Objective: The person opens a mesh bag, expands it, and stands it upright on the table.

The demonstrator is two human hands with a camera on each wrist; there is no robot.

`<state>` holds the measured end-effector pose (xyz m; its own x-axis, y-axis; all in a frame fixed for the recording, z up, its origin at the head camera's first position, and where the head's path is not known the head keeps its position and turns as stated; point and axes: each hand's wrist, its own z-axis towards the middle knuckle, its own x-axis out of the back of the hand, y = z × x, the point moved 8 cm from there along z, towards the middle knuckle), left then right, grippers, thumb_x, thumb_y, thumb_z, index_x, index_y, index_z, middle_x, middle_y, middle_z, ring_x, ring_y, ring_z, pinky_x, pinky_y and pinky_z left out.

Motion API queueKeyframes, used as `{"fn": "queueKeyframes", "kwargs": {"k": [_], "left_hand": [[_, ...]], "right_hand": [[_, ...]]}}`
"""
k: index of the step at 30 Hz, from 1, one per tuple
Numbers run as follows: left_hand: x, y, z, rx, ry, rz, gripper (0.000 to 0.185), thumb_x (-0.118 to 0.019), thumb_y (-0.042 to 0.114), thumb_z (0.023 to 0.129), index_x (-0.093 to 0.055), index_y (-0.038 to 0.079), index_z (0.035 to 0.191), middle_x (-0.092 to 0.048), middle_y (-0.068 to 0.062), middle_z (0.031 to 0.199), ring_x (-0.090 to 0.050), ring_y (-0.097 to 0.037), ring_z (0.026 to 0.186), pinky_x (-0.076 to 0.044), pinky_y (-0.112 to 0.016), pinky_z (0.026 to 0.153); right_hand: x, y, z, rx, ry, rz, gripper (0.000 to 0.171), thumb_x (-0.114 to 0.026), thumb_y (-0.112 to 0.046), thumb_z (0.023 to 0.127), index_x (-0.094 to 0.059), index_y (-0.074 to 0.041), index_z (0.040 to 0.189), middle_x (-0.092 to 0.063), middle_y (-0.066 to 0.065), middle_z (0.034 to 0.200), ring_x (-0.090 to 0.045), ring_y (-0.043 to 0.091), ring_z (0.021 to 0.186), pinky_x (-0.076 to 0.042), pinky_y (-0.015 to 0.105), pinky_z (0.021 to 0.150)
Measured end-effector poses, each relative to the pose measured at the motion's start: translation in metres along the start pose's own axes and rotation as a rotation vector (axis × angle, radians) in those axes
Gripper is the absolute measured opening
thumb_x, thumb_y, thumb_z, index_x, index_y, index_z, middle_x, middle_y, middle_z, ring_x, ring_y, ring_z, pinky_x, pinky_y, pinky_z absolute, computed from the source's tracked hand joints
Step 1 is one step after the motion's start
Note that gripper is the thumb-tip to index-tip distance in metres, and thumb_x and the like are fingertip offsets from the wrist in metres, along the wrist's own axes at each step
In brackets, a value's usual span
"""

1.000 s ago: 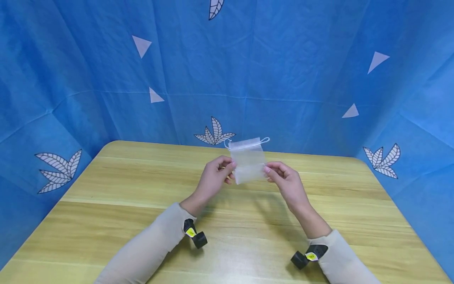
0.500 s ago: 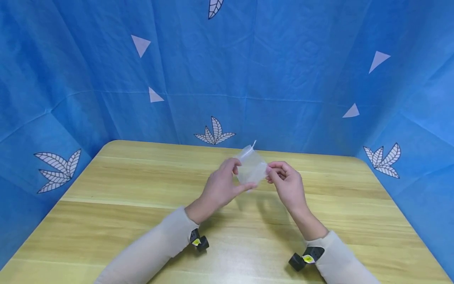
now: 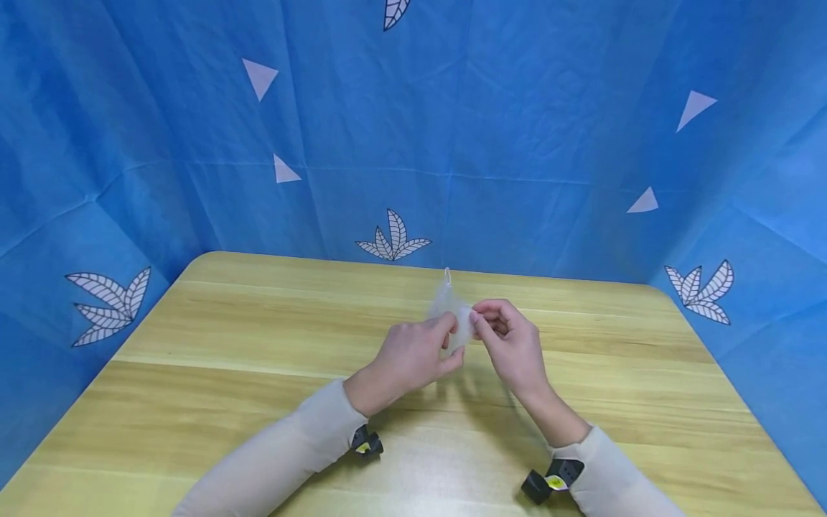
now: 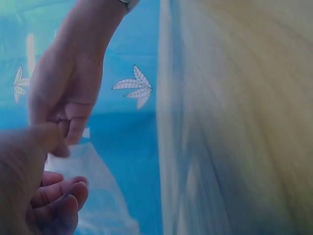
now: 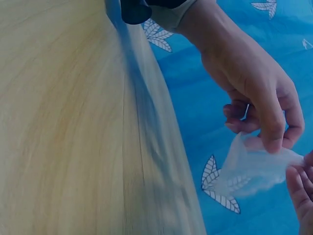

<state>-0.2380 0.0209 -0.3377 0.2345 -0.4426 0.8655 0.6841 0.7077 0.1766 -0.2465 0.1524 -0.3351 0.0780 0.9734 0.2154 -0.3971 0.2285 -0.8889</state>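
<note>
Hands point(image 3: 413, 355) point(image 3: 507, 341) pinch pouch point(image 3: 450, 316) above table point(image 3: 194, 345).

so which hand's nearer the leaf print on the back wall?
Right, narrowly. In the head view the right hand sits below and right of the leaf print; the left hand is lower, almost straight below. Both pinch the pouch.
</note>
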Motion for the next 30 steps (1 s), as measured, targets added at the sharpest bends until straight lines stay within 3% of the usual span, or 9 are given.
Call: {"fn": "queueKeyframes", "kwargs": {"k": [4, 8, 14, 18, 21, 25, 30], "left_hand": [[0.002, -0.002, 0.0, 0.012, 0.039, -0.005, 0.01, -0.063, 0.017, 0.086, -0.054, 0.013, 0.091, -0.054, 0.01, 0.066, -0.037, -0.003, 0.045, -0.029, -0.02, 0.04], [0.006, -0.008, 0.0, 0.051, 0.085, -0.058, 0.007, -0.062, 0.011, 0.087, -0.056, 0.012, 0.091, -0.057, 0.008, 0.066, -0.034, -0.003, 0.043, -0.027, -0.02, 0.04], [0.012, -0.015, -0.001, 0.109, 0.14, -0.117, 0.008, -0.062, 0.008, 0.086, -0.057, 0.01, 0.092, -0.06, 0.006, 0.068, -0.037, -0.003, 0.043, -0.03, -0.02, 0.04], [0.013, -0.021, 0.0, 0.151, 0.133, -0.131, 0.013, -0.066, 0.018, 0.091, -0.058, 0.01, 0.096, -0.062, 0.007, 0.071, -0.039, -0.004, 0.044, -0.032, -0.02, 0.041], [0.013, -0.021, 0.001, 0.13, 0.134, -0.134, 0.015, -0.066, 0.022, 0.093, -0.058, 0.01, 0.098, -0.063, 0.007, 0.074, -0.039, -0.003, 0.045, -0.032, -0.019, 0.042], [0.017, -0.022, 0.001, 0.101, 0.184, -0.134, 0.008, -0.062, 0.011, 0.094, -0.057, 0.009, 0.099, -0.064, 0.003, 0.073, -0.036, -0.003, 0.043, -0.03, -0.019, 0.041], [0.016, -0.018, 0.003, 0.05, 0.18, -0.191, 0.014, -0.061, 0.013, 0.096, -0.057, 0.008, 0.108, -0.066, 0.001, 0.077, -0.038, -0.003, 0.045, -0.031, -0.018, 0.042]], "right_hand": [[-0.003, -0.002, -0.002, 0.039, -0.018, -0.065, 0.02, -0.069, -0.009, 0.092, -0.063, -0.001, 0.109, -0.068, 0.011, 0.09, -0.066, 0.02, 0.078, -0.055, 0.028, 0.07], [-0.006, -0.003, -0.004, 0.085, -0.055, -0.223, 0.034, -0.074, -0.011, 0.088, -0.058, -0.005, 0.117, -0.067, 0.004, 0.091, -0.064, 0.017, 0.08, -0.053, 0.028, 0.07], [0.002, -0.008, -0.003, 0.15, 0.035, -0.402, 0.012, -0.064, -0.002, 0.089, -0.063, -0.006, 0.1, -0.064, 0.0, 0.081, -0.059, 0.012, 0.07, -0.05, 0.024, 0.062], [0.004, -0.015, -0.004, 0.251, 0.061, -0.453, 0.012, -0.063, 0.001, 0.088, -0.065, -0.007, 0.096, -0.062, -0.002, 0.075, -0.056, 0.009, 0.063, -0.048, 0.021, 0.057], [-0.003, -0.021, -0.008, 0.364, 0.029, -0.503, 0.016, -0.06, 0.003, 0.086, -0.065, -0.006, 0.098, -0.058, -0.004, 0.072, -0.052, 0.006, 0.058, -0.046, 0.022, 0.052], [-0.006, -0.026, -0.012, 0.479, 0.048, -0.545, 0.021, -0.058, 0.006, 0.082, -0.066, -0.007, 0.097, -0.051, -0.005, 0.07, -0.044, 0.004, 0.055, -0.039, 0.022, 0.046], [-0.005, -0.027, -0.014, 0.545, 0.077, -0.547, 0.022, -0.054, 0.006, 0.085, -0.068, -0.008, 0.096, -0.048, -0.003, 0.07, -0.04, 0.005, 0.056, -0.035, 0.022, 0.046]]}}
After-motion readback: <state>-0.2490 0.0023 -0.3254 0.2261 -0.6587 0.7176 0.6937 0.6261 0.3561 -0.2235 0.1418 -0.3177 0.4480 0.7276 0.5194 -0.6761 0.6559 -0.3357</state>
